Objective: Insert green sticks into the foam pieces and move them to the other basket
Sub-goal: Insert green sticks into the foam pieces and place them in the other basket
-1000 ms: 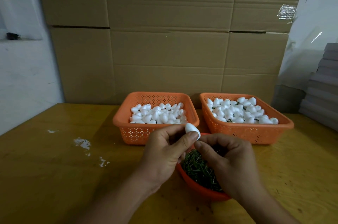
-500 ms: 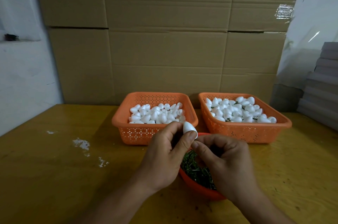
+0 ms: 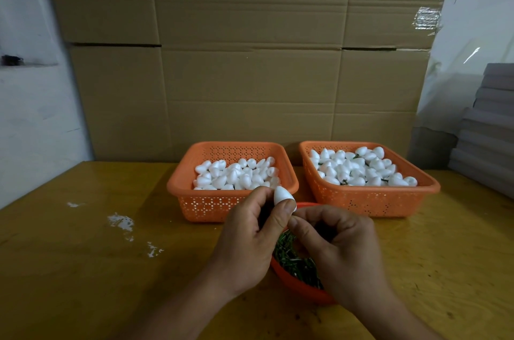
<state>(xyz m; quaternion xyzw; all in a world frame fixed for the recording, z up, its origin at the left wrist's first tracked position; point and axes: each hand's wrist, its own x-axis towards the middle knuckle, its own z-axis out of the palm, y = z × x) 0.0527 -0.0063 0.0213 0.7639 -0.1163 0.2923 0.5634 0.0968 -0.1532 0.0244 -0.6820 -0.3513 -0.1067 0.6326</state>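
I see my left hand [image 3: 247, 239] pinching the foam piece [image 3: 282, 196], tip up, above the red bowl [image 3: 294, 285]. My right hand [image 3: 336, 248] touches its underside, fingertips pinched; I can't see any stick.

dim, flat indoor light, warm cast. soft sheen on wooden table [image 3: 83, 270] at left. bright glare streak on plastic sheet [image 3: 472, 34] upper right. corners darkened, wide-angle bending at edges: cardboard wall [image 3: 250, 75] seams bow. shadows faint, diffuse. centre fairly sharp; forearms at bottom edge soft, slightly blurred.
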